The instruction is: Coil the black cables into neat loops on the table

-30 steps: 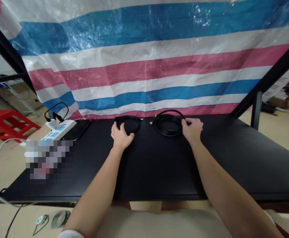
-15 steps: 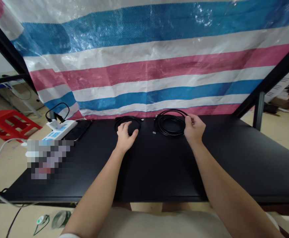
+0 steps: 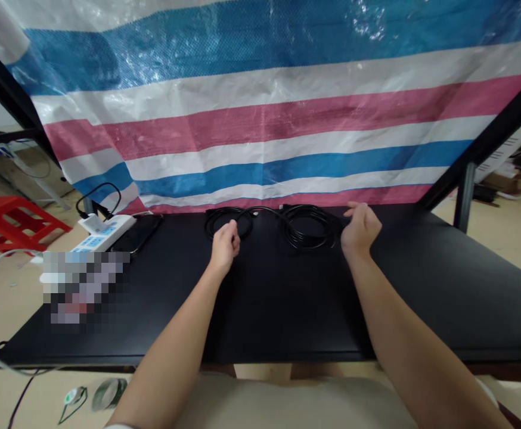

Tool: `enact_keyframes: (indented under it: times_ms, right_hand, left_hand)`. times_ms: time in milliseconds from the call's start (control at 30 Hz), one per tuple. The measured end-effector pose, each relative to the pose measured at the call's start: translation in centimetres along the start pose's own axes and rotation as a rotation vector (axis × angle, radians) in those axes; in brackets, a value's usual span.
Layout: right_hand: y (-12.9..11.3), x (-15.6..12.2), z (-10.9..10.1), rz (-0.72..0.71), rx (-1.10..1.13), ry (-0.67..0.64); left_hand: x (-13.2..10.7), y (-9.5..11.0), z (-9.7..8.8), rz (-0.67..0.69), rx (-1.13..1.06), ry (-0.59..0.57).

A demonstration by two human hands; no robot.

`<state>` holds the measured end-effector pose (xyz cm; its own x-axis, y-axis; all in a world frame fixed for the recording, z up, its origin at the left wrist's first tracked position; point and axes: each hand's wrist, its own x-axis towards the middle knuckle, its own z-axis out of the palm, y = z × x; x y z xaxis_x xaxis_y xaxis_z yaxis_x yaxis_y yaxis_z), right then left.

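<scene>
Two coils of thin black cable lie on the far part of the black table. The left coil [image 3: 228,221] is smaller, and the right coil [image 3: 309,227] is a looser, thicker bundle. A strand of cable [image 3: 264,210] seems to run between them. My left hand [image 3: 225,247] hovers at the near side of the left coil, fingers drawn together, and I cannot see any cable in it. My right hand [image 3: 361,231] is just right of the right coil, raised, with its fingers apart and holding nothing.
A white power strip [image 3: 104,233] with a black plug and cord and a dark phone [image 3: 137,233] lie at the left of the black table [image 3: 287,298]. A pixelated patch covers the table's left front. A striped tarp [image 3: 260,119] hangs behind. A red stool [image 3: 14,223] stands on the floor.
My right hand has let go of the right coil and moved right. My left hand has risen, its fingers closing. The coils have shifted, and a strand now stretches between them.
</scene>
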<state>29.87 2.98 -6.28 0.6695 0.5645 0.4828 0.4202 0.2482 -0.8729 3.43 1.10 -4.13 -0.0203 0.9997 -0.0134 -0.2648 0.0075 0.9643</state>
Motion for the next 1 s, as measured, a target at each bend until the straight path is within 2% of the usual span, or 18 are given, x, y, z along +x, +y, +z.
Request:
enact_keyframes:
  times_ms: [67,100,233,300,500,567,633,733,833,900,933,1000]
  right_hand:
    - [0.8,1.1,-0.7,0.008,-0.244,0.071]
    - [1.2,1.4,-0.8,0.02,-0.337,0.042]
    - [2.4,1.1,-0.5,0.041,-0.581,-0.237]
    - [2.6,0.5,-0.3,0.019,-0.634,-0.297]
    - [2.0,-0.3,-0.4,-0.082,-0.615,-0.336]
    - [1.7,-0.1,-0.4,-0.079,-0.548,-0.317]
    - [1.5,0.3,-0.2,-0.013,-0.409,-0.224]
    - [1.4,1.1,-0.1,0.188,-0.049,-0.046]
    - [1.7,2.1,-0.7,0.379,0.322,0.029]
    - [2.0,2.9,-1.6,0.481,0.469,0.063]
    - [2.2,3.2,-2.1,0.499,0.51,0.064]
    - [2.2,3.6,-2.9,0.397,0.519,-0.021]
  left_hand:
    - [0.1,1.2,-0.9,-0.041,-0.148,0.047]
    - [0.1,1.8,-1.3,-0.056,-0.215,0.077]
    - [0.0,3.1,-2.5,-0.095,-0.423,0.171]
    - [0.1,3.4,-3.0,-0.097,-0.483,0.194]
    - [0.5,3.3,-3.4,-0.109,-0.487,0.248]
    - [0.7,3.3,-3.4,-0.089,-0.468,0.274]
    - [0.8,3.5,-3.5,-0.055,-0.466,0.327]
    - [1.0,3.8,-4.3,-0.026,-0.498,0.403]
    - [1.1,4.2,-5.6,0.005,-0.551,0.448]
    - [1.2,4.3,-6.6,0.023,-0.586,0.477]
    - [1.3,4.3,-7.1,0.019,-0.602,0.494]
    - [1.4,4.4,-7.8,-0.008,-0.627,0.529]
